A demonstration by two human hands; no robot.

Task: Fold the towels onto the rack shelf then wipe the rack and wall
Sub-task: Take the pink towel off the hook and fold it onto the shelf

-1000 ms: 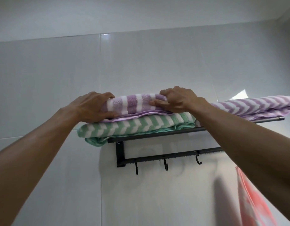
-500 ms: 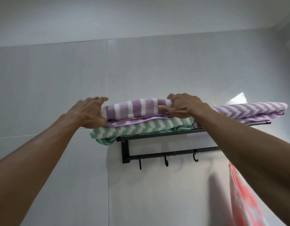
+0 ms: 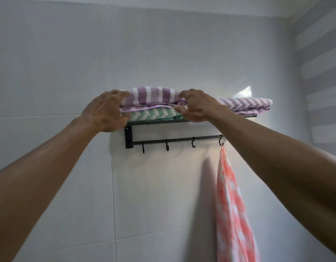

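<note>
A black wall rack (image 3: 128, 137) carries a folded green-and-white towel (image 3: 155, 114) with a folded purple-and-white striped towel (image 3: 154, 94) on top. My left hand (image 3: 104, 112) clasps the left end of this stack, fingers over the purple towel and thumb at the green one. My right hand (image 3: 197, 107) grips the purple towel near the shelf's middle, fingers on top and thumb under its edge. More purple chevron towel (image 3: 244, 103) lies flat on the right half of the shelf.
A pink-and-white cloth (image 3: 231, 205) hangs from the rightmost hook (image 3: 221, 142) of the rail below the shelf. Three other hooks hang bare. Grey tiled wall (image 3: 50, 72) surrounds the rack, and a side wall meets it at the right.
The towel stack has slid right, so the green towel no longer overhangs the rack's left end. Both hands moved with it, and the view has tilted down, showing the hanging pink cloth.
</note>
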